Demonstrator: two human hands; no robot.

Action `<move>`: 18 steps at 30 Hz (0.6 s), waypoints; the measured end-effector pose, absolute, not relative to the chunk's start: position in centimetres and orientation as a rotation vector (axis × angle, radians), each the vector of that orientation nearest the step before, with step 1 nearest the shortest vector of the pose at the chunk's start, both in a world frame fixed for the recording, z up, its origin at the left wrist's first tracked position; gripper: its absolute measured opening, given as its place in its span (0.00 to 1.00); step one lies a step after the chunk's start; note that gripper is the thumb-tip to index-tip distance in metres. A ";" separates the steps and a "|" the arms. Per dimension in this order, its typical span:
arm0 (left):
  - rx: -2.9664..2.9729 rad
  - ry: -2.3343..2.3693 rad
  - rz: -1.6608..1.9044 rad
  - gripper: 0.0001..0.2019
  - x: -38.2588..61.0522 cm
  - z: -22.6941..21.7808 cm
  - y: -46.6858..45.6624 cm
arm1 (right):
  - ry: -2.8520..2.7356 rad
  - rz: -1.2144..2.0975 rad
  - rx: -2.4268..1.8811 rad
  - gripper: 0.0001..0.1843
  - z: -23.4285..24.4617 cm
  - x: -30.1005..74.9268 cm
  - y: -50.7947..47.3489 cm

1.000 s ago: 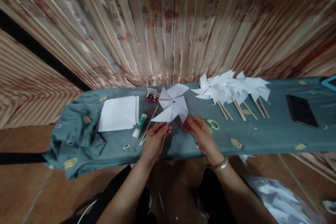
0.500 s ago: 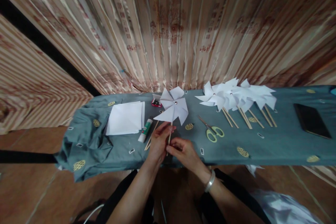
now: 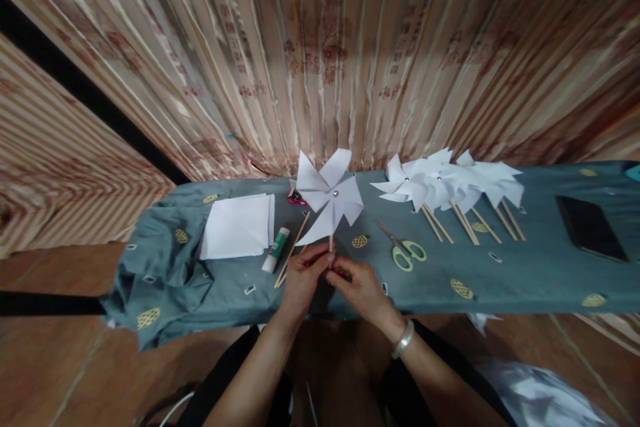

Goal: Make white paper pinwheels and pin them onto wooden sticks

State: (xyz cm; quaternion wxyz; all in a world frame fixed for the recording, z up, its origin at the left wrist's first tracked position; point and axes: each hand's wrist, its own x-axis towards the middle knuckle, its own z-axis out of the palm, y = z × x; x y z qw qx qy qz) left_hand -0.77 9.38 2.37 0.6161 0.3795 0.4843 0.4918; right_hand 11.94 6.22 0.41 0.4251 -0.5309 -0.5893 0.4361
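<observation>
A white paper pinwheel [image 3: 334,192] with a shiny pin at its centre stands upright over the table, its wooden stick gripped low down. My left hand [image 3: 306,275] is closed round that stick, thumb against it. Close beside it, my right hand [image 3: 354,281] has its fingers pinched on the stick's lower part, most of which the hands hide. To the left lie loose wooden sticks [image 3: 291,255], a green and white glue stick [image 3: 276,249] and a small red box [image 3: 295,194], partly behind the pinwheel. Scissors [image 3: 409,252] with light green handles rest to the right.
A stack of white paper [image 3: 237,227] lies at the left. Several finished pinwheels [image 3: 440,180] overlap at the back right, and a black phone [image 3: 593,228] lies beyond them. The grey-green cloth [image 3: 320,303] bunches at the left end. A curtain [image 3: 320,47] hangs behind the table.
The pinwheel's blades have turned and now face more towards me. My hands have drawn together, with the right one slightly higher on the stick, which has become more upright.
</observation>
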 end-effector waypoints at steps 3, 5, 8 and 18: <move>0.901 1.121 1.128 0.11 -0.9 2.0 9.4 | -1.524 1.088 -1.323 0.06 0.8 12.6 6.3; 0.922 1.127 1.145 0.10 -1.0 1.9 9.4 | -1.542 1.068 -1.322 0.07 1.2 13.2 6.5; 0.991 1.134 1.161 0.10 -1.1 1.9 9.5 | -1.496 0.973 -1.343 0.09 1.8 14.5 7.0; 1.091 1.130 1.095 0.07 -0.4 1.8 9.1 | -0.928 0.872 -1.203 0.17 1.5 17.1 9.3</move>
